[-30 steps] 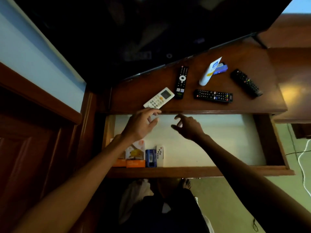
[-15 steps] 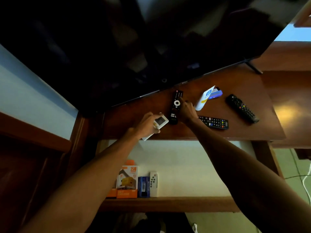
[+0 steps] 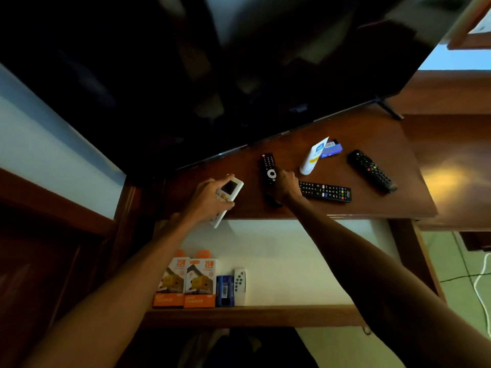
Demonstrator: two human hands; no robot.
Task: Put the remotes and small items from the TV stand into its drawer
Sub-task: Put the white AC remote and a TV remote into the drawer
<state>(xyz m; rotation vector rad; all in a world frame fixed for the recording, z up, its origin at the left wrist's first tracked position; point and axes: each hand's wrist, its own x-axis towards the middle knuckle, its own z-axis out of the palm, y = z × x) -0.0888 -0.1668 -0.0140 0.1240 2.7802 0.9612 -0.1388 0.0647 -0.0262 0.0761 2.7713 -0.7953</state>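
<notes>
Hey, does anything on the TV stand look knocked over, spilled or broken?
Only the white tube lies on its side, leaning over a blue box. The black remotes lie scattered at odd angles; nothing looks spilled or broken.

White AC remote (image 3: 228, 198), three black remotes with coloured buttons, white tube (image 3: 312, 156) with blue-yellow label, orange charger boxes (image 3: 186, 284) lower left, reddish-brown wood stand (image 3: 372, 208).

On the TV stand top (image 3: 358, 208), below the TV (image 3: 239, 75), 4 remotes lie in a row. The air-conditioner remote (image 3: 225, 197) overhangs the open drawer (image 3: 292, 314) at 6 o'clock; a tube (image 3: 312, 158) lies at 12 o'clock of the long remote (image 3: 325, 192).
</notes>
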